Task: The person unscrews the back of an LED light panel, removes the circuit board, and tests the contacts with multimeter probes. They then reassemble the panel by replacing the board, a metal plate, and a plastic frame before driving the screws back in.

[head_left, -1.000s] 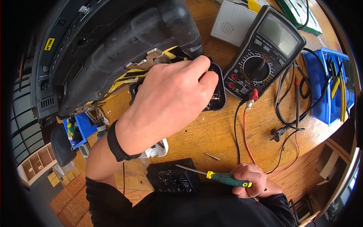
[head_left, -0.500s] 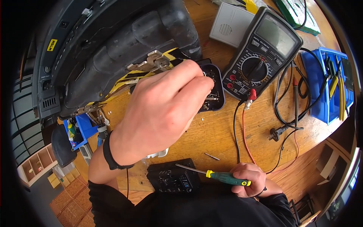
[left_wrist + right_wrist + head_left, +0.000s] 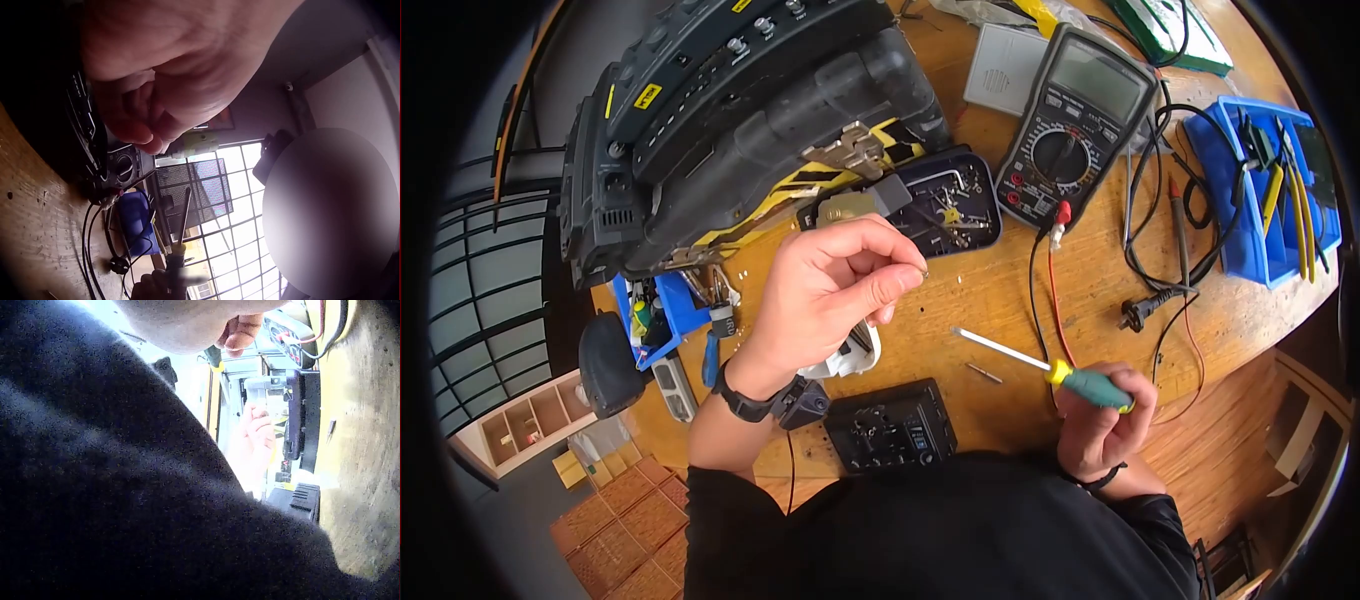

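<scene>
Screwdriver with the green-and-yellow plastic handle and slim steel shaft [image 3: 1048, 368] sits in my right hand [image 3: 1105, 420], fingers wrapped round the grip, its tip now raised and angled up-left over the wooden tabletop [image 3: 960, 300]; a second ago it lay flatter, with the shaft reaching over the small black ribbed module [image 3: 890, 424] near my chest. My left hand [image 3: 825, 290] has come back out of the dark oval parts tray [image 3: 945, 205], where it was digging a moment before, and now hovers above the bench between tray and module. Thumb and forefinger are pressed together, the other fingers loosely curled; something tiny seems to be pinched there, likely a screw, but it is too small to make out. I judge that the picking is done and the driver is being readied to meet the piece.

The tray is smooth, glossy plastic holding a jumble of bright metal bits. Behind it looms the big black moulded casing [image 3: 730, 120], matte and ribbed, crossed by a yellow-and-black striped strap. The black digital multimeter [image 3: 1075, 125] lies face up, its red and black leads trailing over the grainy, lacquered wood. A blue plastic bin [image 3: 1265, 200] to the right holds yellow-handled pliers. In the left wrist view the driver's shaft [image 3: 183, 215] points up toward my curled fingers [image 3: 134, 125].
</scene>
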A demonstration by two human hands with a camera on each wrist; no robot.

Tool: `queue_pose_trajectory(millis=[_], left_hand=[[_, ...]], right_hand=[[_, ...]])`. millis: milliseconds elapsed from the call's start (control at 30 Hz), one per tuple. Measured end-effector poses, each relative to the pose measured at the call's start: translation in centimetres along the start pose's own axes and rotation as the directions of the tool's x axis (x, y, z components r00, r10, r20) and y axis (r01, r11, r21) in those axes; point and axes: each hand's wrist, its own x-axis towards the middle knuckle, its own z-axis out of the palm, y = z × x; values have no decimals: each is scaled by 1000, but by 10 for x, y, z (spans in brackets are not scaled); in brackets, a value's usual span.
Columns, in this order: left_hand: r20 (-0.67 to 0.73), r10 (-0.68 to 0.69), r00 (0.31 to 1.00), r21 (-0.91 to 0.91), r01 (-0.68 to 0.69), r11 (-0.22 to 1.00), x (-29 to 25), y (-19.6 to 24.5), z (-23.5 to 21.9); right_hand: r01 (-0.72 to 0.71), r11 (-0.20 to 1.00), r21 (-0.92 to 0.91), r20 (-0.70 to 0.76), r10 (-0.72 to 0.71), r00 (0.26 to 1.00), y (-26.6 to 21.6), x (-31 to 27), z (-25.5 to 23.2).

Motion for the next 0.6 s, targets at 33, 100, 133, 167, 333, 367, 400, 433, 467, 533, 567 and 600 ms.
queue_pose_trajectory(millis=[33, 100, 133, 167, 333, 367, 400, 433, 467, 533, 567, 600], left_hand=[[18, -6, 1000, -3, 6, 1000, -3, -3, 1], [29, -2, 1000, -24, 3, 1000, -6, -8, 3], [37, -4, 999, -39, 6, 999, -8, -9, 5], [45, -7, 999, -52, 9, 999, -10, -9, 7], [51, -1, 999, -26, 3, 1000, -12, -7, 11], [53, 1, 999, -26, 0, 1000, -12, -7, 12], [53, 0, 999, -27, 2, 1000, -11, -7, 12], [54, -2, 999, -29, 3, 1000, -11, -7, 12], [54, -2, 999, -31, 3, 1000, -11, -8, 12], [57, -1, 998, -31, 3, 1000, -10, -8, 11], [59, -2, 998, -31, 3, 1000, -10, -8, 11], [58, -5, 998, -32, 7, 999, -11, -9, 11]], right_hand=[[-36, 999, 33, -15, 36, 999, -2, 2, 1], [-53, 998, 33, -22, 54, 998, -3, 4, 1], [-66, 997, 29, -13, 67, 998, -3, 4, 1], [-80, 996, 27, -3, 80, 997, -3, 4, 1], [-110, 994, 10, 68, 109, 992, -3, 4, -3], [-108, 994, 26, 71, 106, 992, -3, 4, -3], [-106, 993, 43, 74, 103, 992, -3, 4, -2], [-108, 993, 42, 75, 105, 992, -2, 4, -2], [-101, 994, 42, 70, 98, 993, -2, 5, -2], [-94, 995, 40, 65, 91, 994, -2, 5, -2], [-101, 994, 29, 65, 99, 993, -3, 5, -2], [-110, 994, 18, 65, 109, 992, -4, 5, -2]])
